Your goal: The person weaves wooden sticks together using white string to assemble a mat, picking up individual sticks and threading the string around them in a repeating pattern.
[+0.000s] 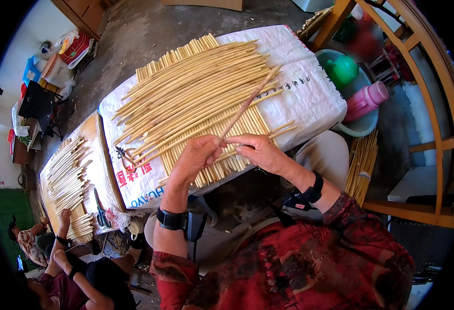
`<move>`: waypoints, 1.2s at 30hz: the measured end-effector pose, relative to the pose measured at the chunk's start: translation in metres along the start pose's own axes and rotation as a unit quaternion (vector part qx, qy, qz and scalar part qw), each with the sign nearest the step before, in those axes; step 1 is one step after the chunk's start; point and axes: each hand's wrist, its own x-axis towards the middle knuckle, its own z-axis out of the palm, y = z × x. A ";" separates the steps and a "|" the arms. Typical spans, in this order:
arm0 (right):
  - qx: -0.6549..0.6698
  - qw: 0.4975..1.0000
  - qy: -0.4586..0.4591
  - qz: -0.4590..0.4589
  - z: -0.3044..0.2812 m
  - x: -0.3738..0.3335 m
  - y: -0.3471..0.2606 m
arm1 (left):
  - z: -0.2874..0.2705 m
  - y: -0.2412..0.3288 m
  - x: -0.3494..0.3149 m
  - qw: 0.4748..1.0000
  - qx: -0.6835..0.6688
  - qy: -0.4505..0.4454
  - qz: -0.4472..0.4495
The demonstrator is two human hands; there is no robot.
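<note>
My left hand (pixel 202 154) is closed around the lower end of a brownish, bark-covered stick (pixel 245 106), which slants up and away to the right. My right hand (pixel 262 153) meets it there, thumb and fingers pinched at the same end; what lies inside the pinch is partly hidden. Beneath and beyond my hands, a layer of long peeled, pale yellow sticks (pixel 191 85) rests across a row of sticks (pixel 247 118) laid the other way. Both layers lie on a white woven sack (pixel 309 88) covering the table.
Left, a co-worker's hand (pixel 65 219) touches shorter sticks (pixel 67 170) on another table, near dark scissors (pixel 101 209). At right stand a basin (pixel 364 126) with a green jug (pixel 342 71) and pink thermos (pixel 367 101), a stick bundle (pixel 362 165) and a wooden frame (pixel 427 103).
</note>
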 end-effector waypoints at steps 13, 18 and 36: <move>-0.025 0.996 0.064 -0.054 0.006 -0.002 0.019 | 0.004 -0.014 0.002 0.997 0.061 -0.003 0.042; -0.025 0.994 0.092 -0.061 0.009 -0.002 0.028 | 0.011 -0.015 0.004 0.997 0.066 0.007 0.039; -0.031 0.997 0.022 0.071 -0.009 -0.024 0.008 | 0.003 -0.019 0.007 0.988 0.142 0.013 0.058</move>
